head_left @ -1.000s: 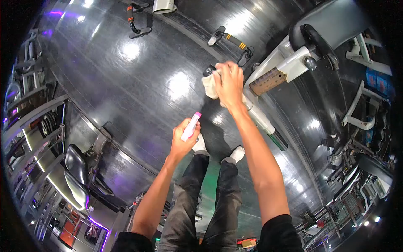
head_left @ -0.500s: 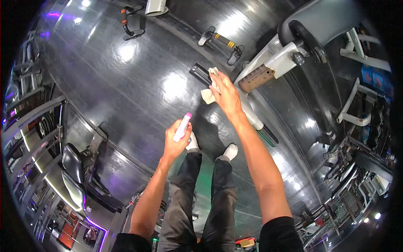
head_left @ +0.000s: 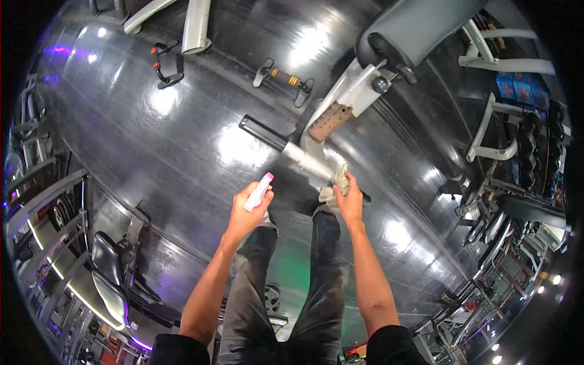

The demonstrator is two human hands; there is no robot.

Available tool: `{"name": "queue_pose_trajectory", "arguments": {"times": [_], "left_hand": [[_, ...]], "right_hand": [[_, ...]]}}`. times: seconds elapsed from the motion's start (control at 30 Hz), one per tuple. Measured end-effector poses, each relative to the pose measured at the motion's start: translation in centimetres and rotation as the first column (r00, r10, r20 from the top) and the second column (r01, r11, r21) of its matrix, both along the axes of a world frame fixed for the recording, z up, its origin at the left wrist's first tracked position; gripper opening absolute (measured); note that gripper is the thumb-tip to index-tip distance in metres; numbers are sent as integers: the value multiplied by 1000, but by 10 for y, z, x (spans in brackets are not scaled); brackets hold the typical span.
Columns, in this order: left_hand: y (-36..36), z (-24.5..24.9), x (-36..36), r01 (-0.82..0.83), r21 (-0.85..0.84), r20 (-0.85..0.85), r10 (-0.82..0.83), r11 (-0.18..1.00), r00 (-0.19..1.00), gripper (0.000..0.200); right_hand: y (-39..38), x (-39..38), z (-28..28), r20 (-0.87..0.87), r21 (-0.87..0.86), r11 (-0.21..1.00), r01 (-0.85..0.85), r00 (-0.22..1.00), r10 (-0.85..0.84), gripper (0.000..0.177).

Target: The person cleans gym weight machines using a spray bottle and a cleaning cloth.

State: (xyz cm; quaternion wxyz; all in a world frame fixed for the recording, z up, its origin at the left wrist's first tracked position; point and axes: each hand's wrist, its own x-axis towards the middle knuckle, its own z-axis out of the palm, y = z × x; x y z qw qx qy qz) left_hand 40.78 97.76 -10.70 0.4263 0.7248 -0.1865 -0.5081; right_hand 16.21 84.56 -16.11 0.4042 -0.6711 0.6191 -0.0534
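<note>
My left hand (head_left: 242, 214) is closed around a spray bottle (head_left: 258, 193), whose white head and pink nozzle point up and away from me; the bottle's body is hidden by the hand. In my right hand (head_left: 351, 205) is a crumpled beige cloth (head_left: 342, 180), pressed against the right part of a white metal foot bar (head_left: 307, 160). The bar has black end caps, the left one (head_left: 263, 132) in plain sight and the right one partly behind my hand. It belongs to a padded bench (head_left: 420, 30) with a worn brown perforated plate (head_left: 330, 121).
Two push-up-style handles, one with orange bands (head_left: 156, 64) and one with yellow bands (head_left: 285, 76), lie on the dark floor (head_left: 146, 134). A black-padded machine (head_left: 108, 258) stands at left. Dumbbells (head_left: 529, 143) and white frames (head_left: 483, 131) line the right side.
My right hand and the cloth have moved from the bar's left end toward its right end, nearer to me. The left hand still holds the spray bottle. The camera view has shifted.
</note>
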Motion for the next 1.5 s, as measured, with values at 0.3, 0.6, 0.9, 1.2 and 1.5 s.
{"name": "queue_pose_trajectory", "arguments": {"times": [0.3,0.6,0.9,1.2,1.5], "left_hand": [[-141,-12,-57,-16,-218,35,24,976,999,17],[-292,-52,-93,117,-201,279,-58,973,959,21],[-273,-68,-76,140,2,140,-139,990,980,18],[-188,-45,-85,-163,31,-74,165,986,984,12],[-151,-37,-115,-214,27,-20,215,976,976,12]], "right_hand": [[-130,-41,-41,365,626,584,517,468,-805,38],[-257,31,-17,208,-516,854,-68,957,202,41],[-293,59,-47,-129,-720,534,-443,842,524,43],[-302,49,-40,-396,-588,20,-809,309,865,41],[-259,83,-120,-489,-501,41,-865,322,811,35]]}}
